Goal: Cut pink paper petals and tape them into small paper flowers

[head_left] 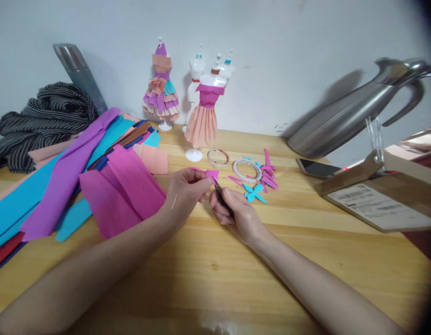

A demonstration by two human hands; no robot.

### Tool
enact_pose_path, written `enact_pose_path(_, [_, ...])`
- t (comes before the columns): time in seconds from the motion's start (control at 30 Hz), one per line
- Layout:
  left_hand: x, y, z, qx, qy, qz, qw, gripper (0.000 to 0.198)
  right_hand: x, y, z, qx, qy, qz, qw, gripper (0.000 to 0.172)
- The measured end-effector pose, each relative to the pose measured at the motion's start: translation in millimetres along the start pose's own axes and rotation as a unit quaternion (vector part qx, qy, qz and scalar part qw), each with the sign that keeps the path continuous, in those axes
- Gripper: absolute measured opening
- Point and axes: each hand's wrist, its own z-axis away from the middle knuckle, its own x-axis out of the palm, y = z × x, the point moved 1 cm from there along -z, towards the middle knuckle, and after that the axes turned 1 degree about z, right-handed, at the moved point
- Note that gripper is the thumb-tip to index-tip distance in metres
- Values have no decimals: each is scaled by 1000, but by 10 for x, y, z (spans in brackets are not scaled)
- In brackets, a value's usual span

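Note:
My left hand [186, 191] pinches a small pink paper piece [211, 174] over the wooden table [215, 270]. My right hand [232, 213] is closed round small dark scissors [220, 193], whose blades meet the pink piece. Just beyond lie two tape rolls [246, 170], pink scraps [269, 177] and a blue paper butterfly [254, 192]. A mannequin in a pink and peach paper dress [203, 122] stands behind my hands.
Sheets of pink, purple and blue crepe paper [79, 181] cover the left of the table, with a striped cloth [41, 118] behind. More mini mannequins [162, 90] stand by the wall. A phone [314, 167], a cardboard box [382, 195] and a steel jug [354, 111] sit right.

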Motion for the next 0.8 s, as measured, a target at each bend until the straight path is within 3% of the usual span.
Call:
enact_pose_path(0.5, [-30,-40,-38,-21,-29,6,999,13,-8,-9,-13,30,-12,-43,999,45])
enact_pose_path(0.8, [-43,12,-35,-78,-34,65,994,16,-5,-16,-12,42,-13,-64,997,47])
